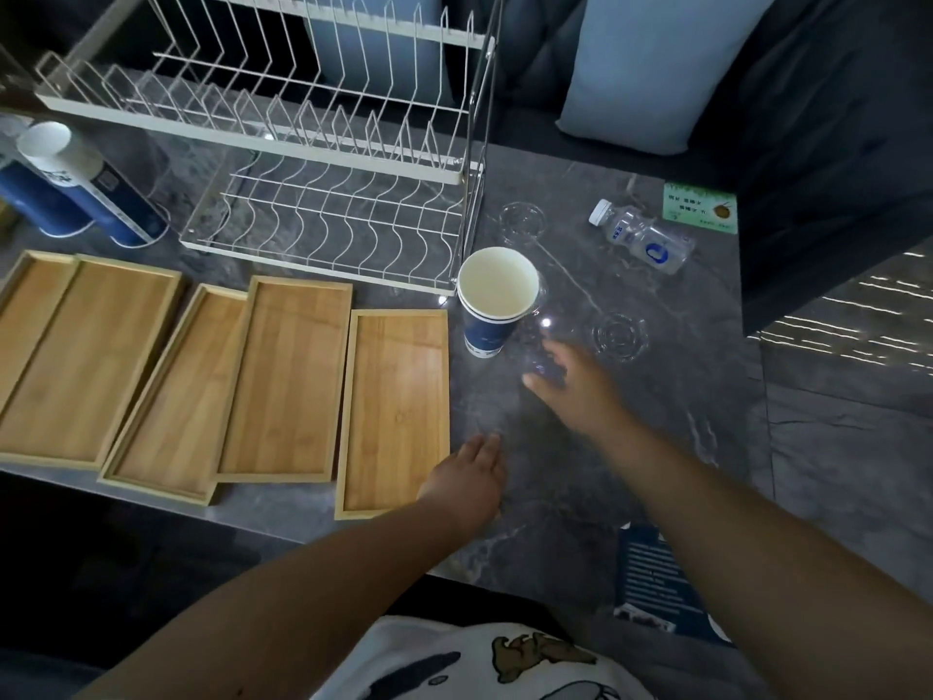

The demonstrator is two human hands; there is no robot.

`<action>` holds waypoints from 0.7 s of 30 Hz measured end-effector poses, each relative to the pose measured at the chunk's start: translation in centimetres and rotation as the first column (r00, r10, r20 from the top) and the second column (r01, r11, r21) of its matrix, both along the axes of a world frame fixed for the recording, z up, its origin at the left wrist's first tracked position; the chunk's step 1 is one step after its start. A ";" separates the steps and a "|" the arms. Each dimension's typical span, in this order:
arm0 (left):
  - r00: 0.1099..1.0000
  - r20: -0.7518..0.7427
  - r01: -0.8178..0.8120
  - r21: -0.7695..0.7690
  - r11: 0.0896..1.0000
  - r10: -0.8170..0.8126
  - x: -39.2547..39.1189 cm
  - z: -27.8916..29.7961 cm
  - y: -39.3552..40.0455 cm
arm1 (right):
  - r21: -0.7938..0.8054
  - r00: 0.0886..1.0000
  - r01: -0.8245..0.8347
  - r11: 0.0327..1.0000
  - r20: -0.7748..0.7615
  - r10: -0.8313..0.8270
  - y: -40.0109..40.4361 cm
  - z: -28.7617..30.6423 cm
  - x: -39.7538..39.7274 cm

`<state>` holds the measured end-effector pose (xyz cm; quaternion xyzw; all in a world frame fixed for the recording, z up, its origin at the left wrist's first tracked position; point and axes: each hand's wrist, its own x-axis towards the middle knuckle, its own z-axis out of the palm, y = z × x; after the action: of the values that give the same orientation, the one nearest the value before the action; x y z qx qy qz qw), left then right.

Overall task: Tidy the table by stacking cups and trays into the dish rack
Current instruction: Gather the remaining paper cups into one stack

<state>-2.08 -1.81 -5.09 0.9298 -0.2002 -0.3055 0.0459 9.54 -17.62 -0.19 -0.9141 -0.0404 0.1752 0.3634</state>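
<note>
Bare table (505, 411) between tray (396, 411) and clear cups (618, 336); stacked paper cups (492, 300) blocking rack (328, 234) side.

A dark marble table (631, 447) carries a wire dish rack (323, 204), bamboo trays (282, 376), stacked paper cups (492, 300) and a bottle (641, 237).

Nested paper cups (492, 300) (upright) beside five wooden trays (396, 411)

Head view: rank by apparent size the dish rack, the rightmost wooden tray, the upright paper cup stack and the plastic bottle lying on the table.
1. dish rack, clearly largest
2. rightmost wooden tray
3. and 4. paper cup stack and plastic bottle look alike in size; the bottle lies farther from the camera, so I won't rank them.
</note>
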 end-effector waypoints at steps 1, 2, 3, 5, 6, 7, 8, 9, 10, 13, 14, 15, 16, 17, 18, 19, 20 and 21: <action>1.000 0.009 0.017 -0.006 1.000 -0.017 0.2 0.5 0.3 | -0.052 1.000 -0.008 0.999 0.018 0.009 -1.0 0.2 -1.1; 0.999 0.028 0.031 -0.015 0.999 -0.030 0.4 1.2 0.8 | -0.089 1.000 -0.008 0.996 0.021 0.010 -1.9 0.4 -2.2; 0.998 0.059 0.036 -0.022 0.999 -0.034 0.7 1.9 1.3 | -0.119 1.000 -0.011 0.993 0.012 0.013 -2.7 0.6 -3.1; 0.991 0.133 -0.003 -0.029 1.000 0.007 1.1 3.5 2.3 | -0.187 0.998 -0.064 0.980 0.004 0.066 -4.0 0.8 -4.6; 0.984 0.170 -0.051 -0.033 0.998 0.056 1.0 4.3 2.7 | -0.226 0.994 -0.104 0.969 0.014 0.110 -4.3 1.0 -5.1; 0.971 0.204 -0.115 -0.044 0.992 0.122 0.8 5.1 3.1 | -0.258 0.987 -0.145 0.955 0.034 0.158 -4.4 1.2 -5.4; 0.952 0.234 -0.187 -0.059 0.981 0.196 0.4 5.9 3.6 | -0.283 0.976 -0.185 0.941 0.057 0.209 -4.3 1.3 -5.6; 0.930 0.255 -0.254 -0.070 0.965 0.264 -0.4 6.5 4.0 | -0.306 0.962 -0.229 0.924 0.075 0.263 -3.7 1.5 -5.9; 0.909 0.270 -0.309 -0.068 0.948 0.316 -1.3 7.1 4.6 | -0.327 0.945 -0.274 0.905 0.081 0.316 -3.0 1.6 -6.3; 0.871 0.259 -0.427 -0.025 0.904 0.418 -4.8 8.1 6.9 | -0.352 0.878 -0.414 0.839 0.090 0.471 0.7 2.1 -7.3; 0.857 0.241 -0.466 -0.012 0.885 0.455 -6.1 8.3 7.9 | -0.354 0.847 -0.457 0.816 0.104 0.521 2.2 2.3 -7.6; 0.839 0.229 -0.507 -0.003 0.862 0.494 -7.3 8.5 8.9 | -0.360 0.815 -0.497 0.790 0.121 0.567 3.7 2.5 -7.8; 0.816 0.222 -0.547 0.003 0.837 0.533 -8.4 8.8 10.1 | -0.370 0.779 -0.535 0.760 0.134 0.613 5.3 2.8 -8.0; 0.790 0.218 -0.588 0.007 0.809 0.573 -9.5 9.1 11.3 | -0.382 0.740 -0.572 0.726 0.141 0.658 6.9 3.0 -8.1; 0.762 0.215 -0.628 0.011 0.778 0.612 -10.6 9.3 12.5 | -0.395 0.700 -0.608 0.689 0.142 0.700 8.6 3.2 -8.3; 0.731 0.216 -0.666 0.015 0.746 0.648 -11.8 9.3 13.6 | -0.409 0.663 -0.638 0.653 0.139 0.735 10.3 3.3 -8.6; 0.699 0.223 -0.700 0.016 0.714 0.680 -13.0 9.3 14.8 | -0.423 0.627 -0.664 0.616 0.133 0.767 12.0 3.3 -9.0; 0.668 0.234 -0.729 0.013 0.684 0.707 -14.1 9.3 15.9 | -0.433 0.590 -0.690 0.580 0.127 0.797 13.7 3.3 -9.4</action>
<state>-16.21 14.09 4.20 0.9611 0.1949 -0.1728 0.0920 0.18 -3.92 3.08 -0.8724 -0.4503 0.1722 0.0804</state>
